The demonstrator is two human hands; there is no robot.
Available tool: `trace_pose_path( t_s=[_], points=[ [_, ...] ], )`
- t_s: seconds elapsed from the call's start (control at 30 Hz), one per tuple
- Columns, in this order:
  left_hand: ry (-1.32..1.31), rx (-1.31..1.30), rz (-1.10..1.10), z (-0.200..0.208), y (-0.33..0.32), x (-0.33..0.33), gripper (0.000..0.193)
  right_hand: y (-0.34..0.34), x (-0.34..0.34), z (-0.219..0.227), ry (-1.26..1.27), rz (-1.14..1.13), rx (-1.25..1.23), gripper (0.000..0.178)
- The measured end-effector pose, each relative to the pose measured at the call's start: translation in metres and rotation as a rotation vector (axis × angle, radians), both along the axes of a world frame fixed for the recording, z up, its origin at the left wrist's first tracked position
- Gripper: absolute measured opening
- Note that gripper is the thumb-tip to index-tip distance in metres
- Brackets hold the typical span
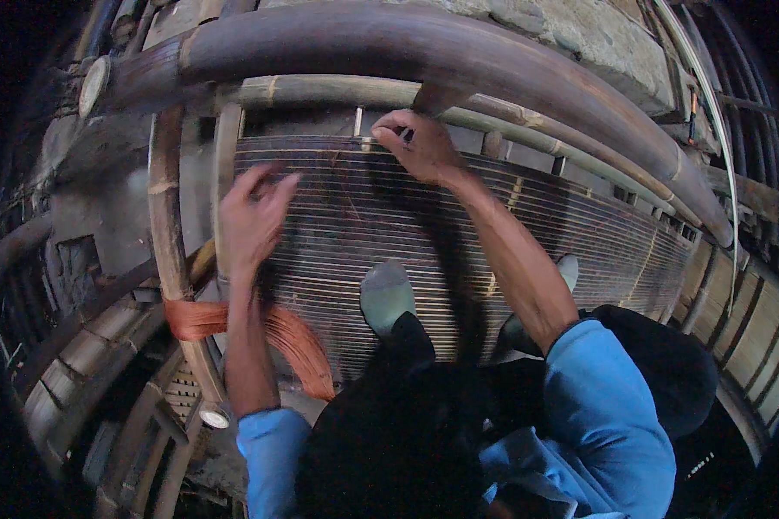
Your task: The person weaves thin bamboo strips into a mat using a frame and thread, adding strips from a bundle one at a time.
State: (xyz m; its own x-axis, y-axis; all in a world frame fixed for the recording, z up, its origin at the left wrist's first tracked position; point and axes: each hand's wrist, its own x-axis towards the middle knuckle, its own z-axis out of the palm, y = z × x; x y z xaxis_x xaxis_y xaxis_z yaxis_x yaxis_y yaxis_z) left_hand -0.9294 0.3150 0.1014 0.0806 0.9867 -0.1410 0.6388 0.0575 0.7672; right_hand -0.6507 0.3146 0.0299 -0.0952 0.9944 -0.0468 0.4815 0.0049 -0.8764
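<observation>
A wide panel of thin, closely spaced slats (320,285) stretches in front of me, and my grey-socked foot (388,294) rests on it. At its far edge my right hand (420,149) is closed, thumb and forefinger curled together; whatever they pinch is too small to make out. Just left of those fingers stands a short pale peg (358,121). Above the panel's left end hovers my left hand (255,216), slightly smeared by motion, its fingers apart and holding nothing. Below it, a bundle of orange-brown strands (299,337) passes behind my left forearm.
A thick dark bamboo pole (337,43) crosses the far side, with a thinner bamboo rail (320,91) beneath it. On the left rises a bamboo post (166,225) with the strands wrapped round its lower part. Bamboo slats (744,311) lie at the right, and a stone block (580,52) sits behind.
</observation>
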Motion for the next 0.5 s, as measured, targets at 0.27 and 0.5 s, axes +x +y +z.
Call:
trace_pose_path(
  t_s=[0.27, 0.5],
  points=[
    [0.927, 0.192, 0.371, 0.109, -0.125, -0.197, 0.048, -0.004, 0.014, -0.014, -0.281, -0.010, -0.310, 0.052],
    [1.770, 0.155, 0.632, 0.162, -0.224, -0.321, 0.048, 0.004, 0.008, -0.019, -0.380, -0.035, -0.446, 0.058]
  ],
)
